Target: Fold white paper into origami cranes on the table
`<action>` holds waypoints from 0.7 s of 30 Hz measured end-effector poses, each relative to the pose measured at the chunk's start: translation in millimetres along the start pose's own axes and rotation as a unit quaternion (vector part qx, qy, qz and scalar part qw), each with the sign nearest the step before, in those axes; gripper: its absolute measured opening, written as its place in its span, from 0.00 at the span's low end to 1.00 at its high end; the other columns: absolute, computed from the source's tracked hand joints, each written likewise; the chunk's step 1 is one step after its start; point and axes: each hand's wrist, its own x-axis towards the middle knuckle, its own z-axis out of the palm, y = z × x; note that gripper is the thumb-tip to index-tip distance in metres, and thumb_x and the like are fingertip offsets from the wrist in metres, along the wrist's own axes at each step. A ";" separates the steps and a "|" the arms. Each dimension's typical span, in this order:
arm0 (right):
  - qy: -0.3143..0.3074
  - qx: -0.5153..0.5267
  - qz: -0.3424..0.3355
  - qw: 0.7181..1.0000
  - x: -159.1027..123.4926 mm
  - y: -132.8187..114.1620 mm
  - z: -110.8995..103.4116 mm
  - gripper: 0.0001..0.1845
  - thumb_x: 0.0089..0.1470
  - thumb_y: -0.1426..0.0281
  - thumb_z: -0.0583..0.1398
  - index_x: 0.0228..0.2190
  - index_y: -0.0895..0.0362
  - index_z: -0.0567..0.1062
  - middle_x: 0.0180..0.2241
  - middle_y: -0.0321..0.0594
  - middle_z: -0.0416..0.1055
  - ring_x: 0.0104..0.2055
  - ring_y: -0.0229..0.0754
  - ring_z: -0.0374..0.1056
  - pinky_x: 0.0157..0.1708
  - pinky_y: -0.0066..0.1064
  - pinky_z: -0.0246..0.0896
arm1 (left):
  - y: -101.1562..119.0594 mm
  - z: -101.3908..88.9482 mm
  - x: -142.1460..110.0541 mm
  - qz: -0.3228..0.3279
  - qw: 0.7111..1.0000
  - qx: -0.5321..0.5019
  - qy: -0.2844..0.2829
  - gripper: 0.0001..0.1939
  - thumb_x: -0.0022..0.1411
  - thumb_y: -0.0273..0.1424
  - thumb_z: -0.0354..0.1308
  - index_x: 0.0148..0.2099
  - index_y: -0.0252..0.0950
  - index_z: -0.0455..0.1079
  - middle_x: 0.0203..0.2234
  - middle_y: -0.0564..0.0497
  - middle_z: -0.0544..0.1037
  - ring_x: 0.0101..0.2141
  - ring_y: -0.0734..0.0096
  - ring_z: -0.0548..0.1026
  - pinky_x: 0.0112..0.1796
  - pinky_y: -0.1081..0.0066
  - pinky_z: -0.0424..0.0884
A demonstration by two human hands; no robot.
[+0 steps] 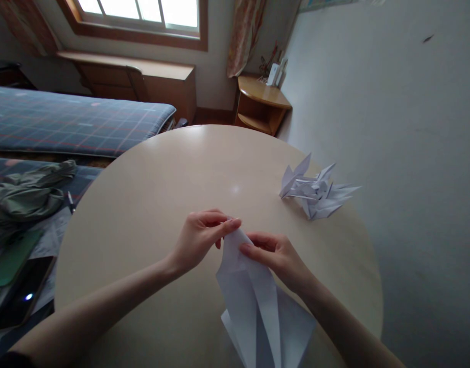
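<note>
A large folded sheet of white paper (pixel 238 286) is held above the near part of the round table, its narrow end pointing away from me and its loose flaps spreading toward me. My left hand (pixel 204 232) pinches the narrow tip between thumb and fingers. Just to the right and slightly nearer, my right hand (pixel 275 255) grips the paper's right edge, thumb on top and fingers behind. Both hands are closed on the same sheet. Farther right on the table lies a cluster of pointed folded white paper pieces (pixel 315 189), apart from my hands.
The cream round table (pixel 162 194) stands close to the white wall (pixel 419 153). At left are a plaid mattress (pixel 74 120), crumpled green cloth (pixel 31 191), a green folder (pixel 15 258) and a dark phone (pixel 22 294). A corner shelf (pixel 261 94) and desk (pixel 166 69) stand beyond.
</note>
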 end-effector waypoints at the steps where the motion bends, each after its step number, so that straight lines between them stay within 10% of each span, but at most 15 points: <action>1: -0.001 0.003 0.002 1.000 -0.4 -0.2 0.1 0.16 0.48 0.60 0.63 0.38 0.55 0.79 0.30 0.37 0.75 0.29 0.37 0.67 0.27 0.25 0.58 | -0.1 0.1 -0.3 0.001 1.000 -0.009 0.002 0.11 0.53 0.33 0.62 0.24 0.29 0.75 0.20 0.52 0.71 0.18 0.82 0.66 0.17 0.81 0.62; 21: -0.007 -0.021 0.006 1.000 0.4 2.0 -1.1 0.17 0.46 0.58 0.63 0.35 0.56 0.80 0.28 0.38 0.74 0.27 0.36 0.65 0.26 0.26 0.58 | -9.3 2.1 -0.5 -0.003 0.996 -0.066 0.052 0.11 0.52 0.35 0.64 0.24 0.31 0.76 0.21 0.51 0.73 0.17 0.81 0.67 0.13 0.81 0.60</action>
